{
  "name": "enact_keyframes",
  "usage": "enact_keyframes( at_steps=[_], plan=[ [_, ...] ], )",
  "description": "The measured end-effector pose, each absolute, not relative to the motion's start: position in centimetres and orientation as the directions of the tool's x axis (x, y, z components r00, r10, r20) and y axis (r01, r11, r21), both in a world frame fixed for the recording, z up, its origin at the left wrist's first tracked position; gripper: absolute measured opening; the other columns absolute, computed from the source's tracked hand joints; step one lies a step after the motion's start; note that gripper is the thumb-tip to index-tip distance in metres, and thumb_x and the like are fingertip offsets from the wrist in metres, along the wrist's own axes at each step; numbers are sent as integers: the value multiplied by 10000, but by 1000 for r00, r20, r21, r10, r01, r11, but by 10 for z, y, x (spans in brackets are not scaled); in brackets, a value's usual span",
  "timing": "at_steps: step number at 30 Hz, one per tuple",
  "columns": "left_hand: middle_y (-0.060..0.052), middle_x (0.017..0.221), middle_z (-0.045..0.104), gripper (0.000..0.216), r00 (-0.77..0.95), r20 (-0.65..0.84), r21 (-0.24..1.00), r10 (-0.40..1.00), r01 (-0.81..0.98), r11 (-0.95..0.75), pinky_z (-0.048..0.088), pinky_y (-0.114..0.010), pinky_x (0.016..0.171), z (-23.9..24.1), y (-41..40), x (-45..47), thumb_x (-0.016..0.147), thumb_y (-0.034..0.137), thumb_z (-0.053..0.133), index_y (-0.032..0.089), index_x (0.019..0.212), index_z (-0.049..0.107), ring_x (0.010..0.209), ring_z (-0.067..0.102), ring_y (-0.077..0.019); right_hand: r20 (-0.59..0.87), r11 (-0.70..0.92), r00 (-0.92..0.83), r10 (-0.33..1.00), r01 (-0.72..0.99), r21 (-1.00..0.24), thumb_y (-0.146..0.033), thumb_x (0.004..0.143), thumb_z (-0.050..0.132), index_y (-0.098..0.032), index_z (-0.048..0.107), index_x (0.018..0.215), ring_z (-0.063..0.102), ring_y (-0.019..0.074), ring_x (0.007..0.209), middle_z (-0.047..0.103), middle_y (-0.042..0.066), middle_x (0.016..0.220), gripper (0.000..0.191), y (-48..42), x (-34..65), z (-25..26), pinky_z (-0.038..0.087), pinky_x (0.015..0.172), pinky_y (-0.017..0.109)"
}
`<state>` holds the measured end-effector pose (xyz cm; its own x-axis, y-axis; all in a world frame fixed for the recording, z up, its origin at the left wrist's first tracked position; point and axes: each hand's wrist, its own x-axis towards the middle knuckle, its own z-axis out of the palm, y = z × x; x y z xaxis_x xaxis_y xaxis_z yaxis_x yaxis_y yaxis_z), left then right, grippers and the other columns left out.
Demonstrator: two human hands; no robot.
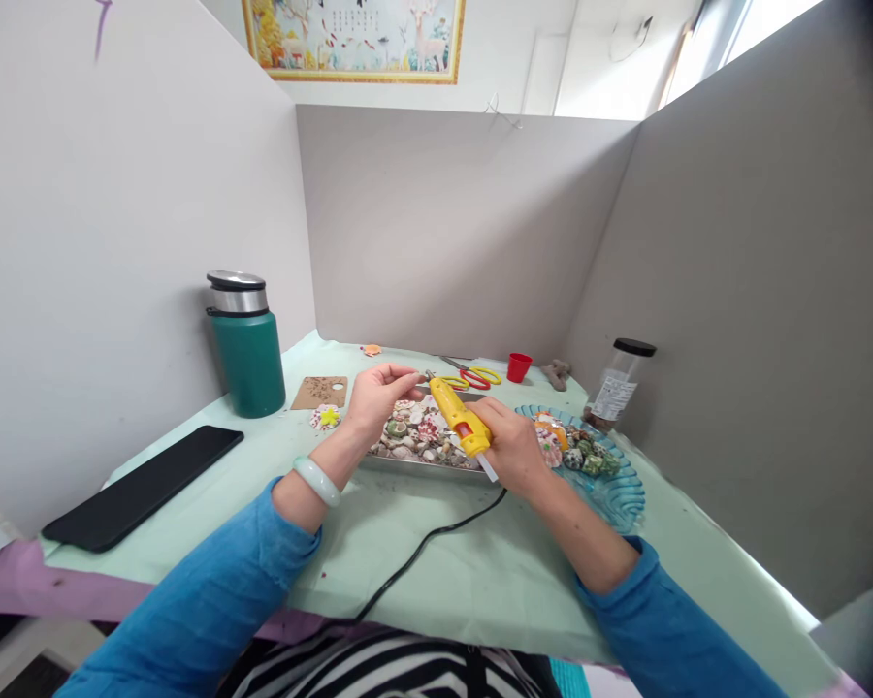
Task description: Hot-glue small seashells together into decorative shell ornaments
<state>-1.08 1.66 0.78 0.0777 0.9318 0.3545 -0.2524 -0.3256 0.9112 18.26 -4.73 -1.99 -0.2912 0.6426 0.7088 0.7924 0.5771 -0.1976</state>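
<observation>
My right hand (515, 448) is wrapped round the handle of a yellow hot glue gun (452, 409), whose nozzle points up and to the left. A white glue stick (487, 467) pokes out of its back end. At the nozzle, the fingertips of my left hand (372, 399) are pinched together; what they hold is too small to make out. Beneath both hands lies a metal tray (429, 467) full of mixed seashells (405, 431). Left of the tray are a shell piece with a yellow star (327, 417) and a brown board (320, 392).
A black cord (414, 555) runs across the cloth. Scissors (474, 378) and a red cup (519, 366) sit behind the tray. On the right are a blue plate (630, 494) of shells and a jar (615, 386); on the left, a green bottle (247, 359) and black slab (145, 487).
</observation>
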Motion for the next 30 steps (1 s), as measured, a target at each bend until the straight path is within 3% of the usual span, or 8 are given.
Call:
enact_keyframes(
  at_steps=[10, 18, 30],
  plan=[
    [-31, 593, 652, 282, 73, 361, 912, 930, -237, -335, 470, -235, 583, 7, 18, -11, 587, 288, 781, 106, 734, 625, 538, 608, -118, 698, 536, -297, 652, 831, -148, -196, 782, 519, -188, 626, 1050, 579, 165, 771, 632, 58, 935, 288, -47, 182, -20, 402, 640, 236],
    [-57, 691, 687, 282, 85, 354, 915, 931, -240, -325, 475, -234, 590, 5, 19, -11, 604, 294, 771, 108, 756, 624, 547, 615, -112, 709, 516, -279, 647, 846, -137, -145, 751, 528, -183, 630, 1036, 568, 153, 726, 636, 52, 929, 306, -45, 185, -21, 387, 609, 233],
    [-37, 624, 666, 282, 90, 353, 915, 931, -240, -324, 484, -242, 592, 6, 19, -11, 589, 296, 780, 112, 734, 622, 551, 618, -123, 702, 532, -296, 648, 836, -138, -183, 781, 512, -187, 625, 1047, 569, 154, 739, 632, 62, 935, 290, -44, 185, -23, 393, 626, 233]
  ],
)
